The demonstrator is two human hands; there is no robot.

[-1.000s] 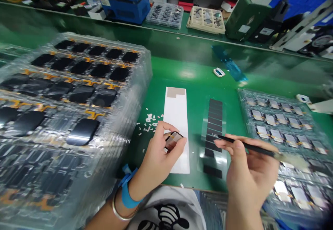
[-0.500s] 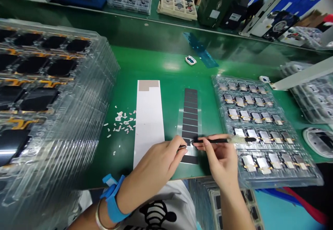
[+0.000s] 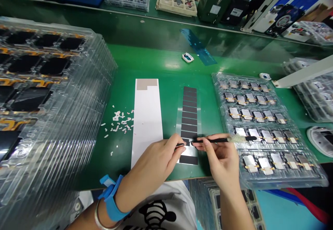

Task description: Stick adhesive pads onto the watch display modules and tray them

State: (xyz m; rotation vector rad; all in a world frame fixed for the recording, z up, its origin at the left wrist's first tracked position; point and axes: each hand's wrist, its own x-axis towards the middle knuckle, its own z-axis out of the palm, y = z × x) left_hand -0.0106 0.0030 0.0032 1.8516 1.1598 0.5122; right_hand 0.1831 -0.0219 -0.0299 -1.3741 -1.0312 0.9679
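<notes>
My left hand (image 3: 162, 155) is closed in a pinch on a small dark piece (image 3: 179, 146), its kind hidden by the fingers. A blue band and a bracelet circle that wrist. Between thumb and fingers, my right hand (image 3: 221, 153) grips black tweezers (image 3: 214, 140) wrapped in pale tape near the rear end. Their tip points left, close to my left fingertips, over a clear sheet carrying a column of dark rectangular stickers (image 3: 189, 121). Beside it, partly under my left forearm, lies a long white backing sheet (image 3: 147, 119) with a beige patch at its far end.
Small pale scraps (image 3: 121, 122) lie left of the white sheet. A tall stack of clear trays (image 3: 100, 84) with black screens stands at left. On the right sits a clear tray (image 3: 283, 183) of silver modules. Blue film (image 3: 199, 46) and a small white-rimmed part (image 3: 187, 57) lie behind.
The view has shifted slightly, so the surroundings sit a little differently. Both hands keep nearly the same pose over the sticker sheet, still holding the dark piece and the tweezers.
</notes>
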